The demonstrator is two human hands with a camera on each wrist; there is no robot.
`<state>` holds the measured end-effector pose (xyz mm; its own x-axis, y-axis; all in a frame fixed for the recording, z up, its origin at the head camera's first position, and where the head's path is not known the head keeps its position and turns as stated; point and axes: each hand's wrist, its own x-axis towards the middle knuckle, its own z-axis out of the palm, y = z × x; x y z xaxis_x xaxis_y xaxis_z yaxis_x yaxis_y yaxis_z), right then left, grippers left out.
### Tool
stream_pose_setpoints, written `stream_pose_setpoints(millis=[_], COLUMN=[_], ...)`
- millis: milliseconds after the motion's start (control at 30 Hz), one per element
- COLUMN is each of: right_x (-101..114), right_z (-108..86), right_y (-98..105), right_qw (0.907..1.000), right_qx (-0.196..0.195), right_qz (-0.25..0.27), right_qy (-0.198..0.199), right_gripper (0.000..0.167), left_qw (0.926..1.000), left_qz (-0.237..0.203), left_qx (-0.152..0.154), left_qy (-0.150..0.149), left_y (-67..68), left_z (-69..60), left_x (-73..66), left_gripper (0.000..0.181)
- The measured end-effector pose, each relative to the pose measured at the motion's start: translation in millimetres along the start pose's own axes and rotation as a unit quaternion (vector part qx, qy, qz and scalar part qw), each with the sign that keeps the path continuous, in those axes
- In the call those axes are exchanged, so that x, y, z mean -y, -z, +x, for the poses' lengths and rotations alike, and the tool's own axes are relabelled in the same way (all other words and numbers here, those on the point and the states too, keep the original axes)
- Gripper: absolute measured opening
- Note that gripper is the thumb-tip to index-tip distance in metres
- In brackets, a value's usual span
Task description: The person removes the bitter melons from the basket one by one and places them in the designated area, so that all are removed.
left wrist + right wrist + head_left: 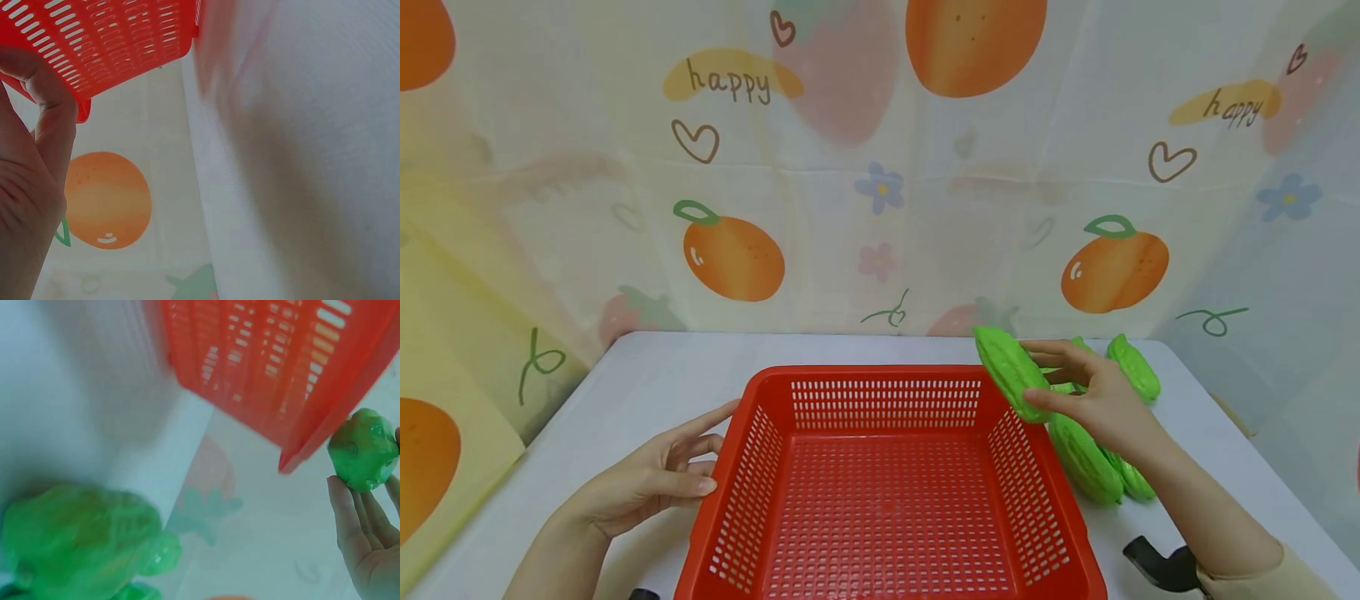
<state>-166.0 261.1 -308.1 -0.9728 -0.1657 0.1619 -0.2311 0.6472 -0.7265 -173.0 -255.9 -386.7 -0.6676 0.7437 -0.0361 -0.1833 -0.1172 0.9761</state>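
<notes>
My right hand (1093, 392) pinches a bright green bitter melon (1009, 371) between thumb and fingers, above the right back corner of a red plastic basket (883, 500). That held bitter melon (362, 450) appears end-on in the right wrist view, outside the basket's rim. At the basket's left side, my left hand (640, 479) touches the rim with loosely bent fingers and the thumb tip. Seen from the left wrist, the left hand (31, 169) lies against the slotted basket wall (119, 50). No items show on the basket's floor.
More bitter melons (1084, 458) lie on the white table (670, 367) to the basket's right, another (1133, 367) farther back. A black curved object (1157, 567) sits near the right forearm, and a small dark object (643, 594) at the front edge. A fruit-printed curtain (880, 250) hangs behind.
</notes>
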Motion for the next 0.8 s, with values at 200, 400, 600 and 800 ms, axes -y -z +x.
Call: stream_pose_setpoints(millis=[200,400,600,800], right_x=[-19.5,-37.1,-56.5,-79.9], right_z=[-4.0,-8.3,-14.6,-20.9], right_y=[14.5,29.4,41.8,55.8], right_qw=[0.9991,0.997,0.996,0.9955], right_qx=[-0.019,-0.042,-0.055,-0.057], right_qz=[-0.027,-0.043,-0.044,-0.034], right_qy=[-0.028,-0.05,-0.054,-0.068], right_gripper=[0.059,0.062,0.061,0.06], left_qw=[0.9999,0.9998,0.9998,0.9997], left_qz=[0.009,0.014,0.014,0.016], left_qx=[-0.008,-0.011,-0.009,-0.009], left_qy=[0.008,0.013,0.012,0.013], left_y=[0.3,0.3,0.4,0.3], left_z=[-0.2,-0.8,-0.4,0.3], left_x=[-0.7,-1.3,-1.9,-3.1], left_gripper=[0.077,0.077,0.077,0.077])
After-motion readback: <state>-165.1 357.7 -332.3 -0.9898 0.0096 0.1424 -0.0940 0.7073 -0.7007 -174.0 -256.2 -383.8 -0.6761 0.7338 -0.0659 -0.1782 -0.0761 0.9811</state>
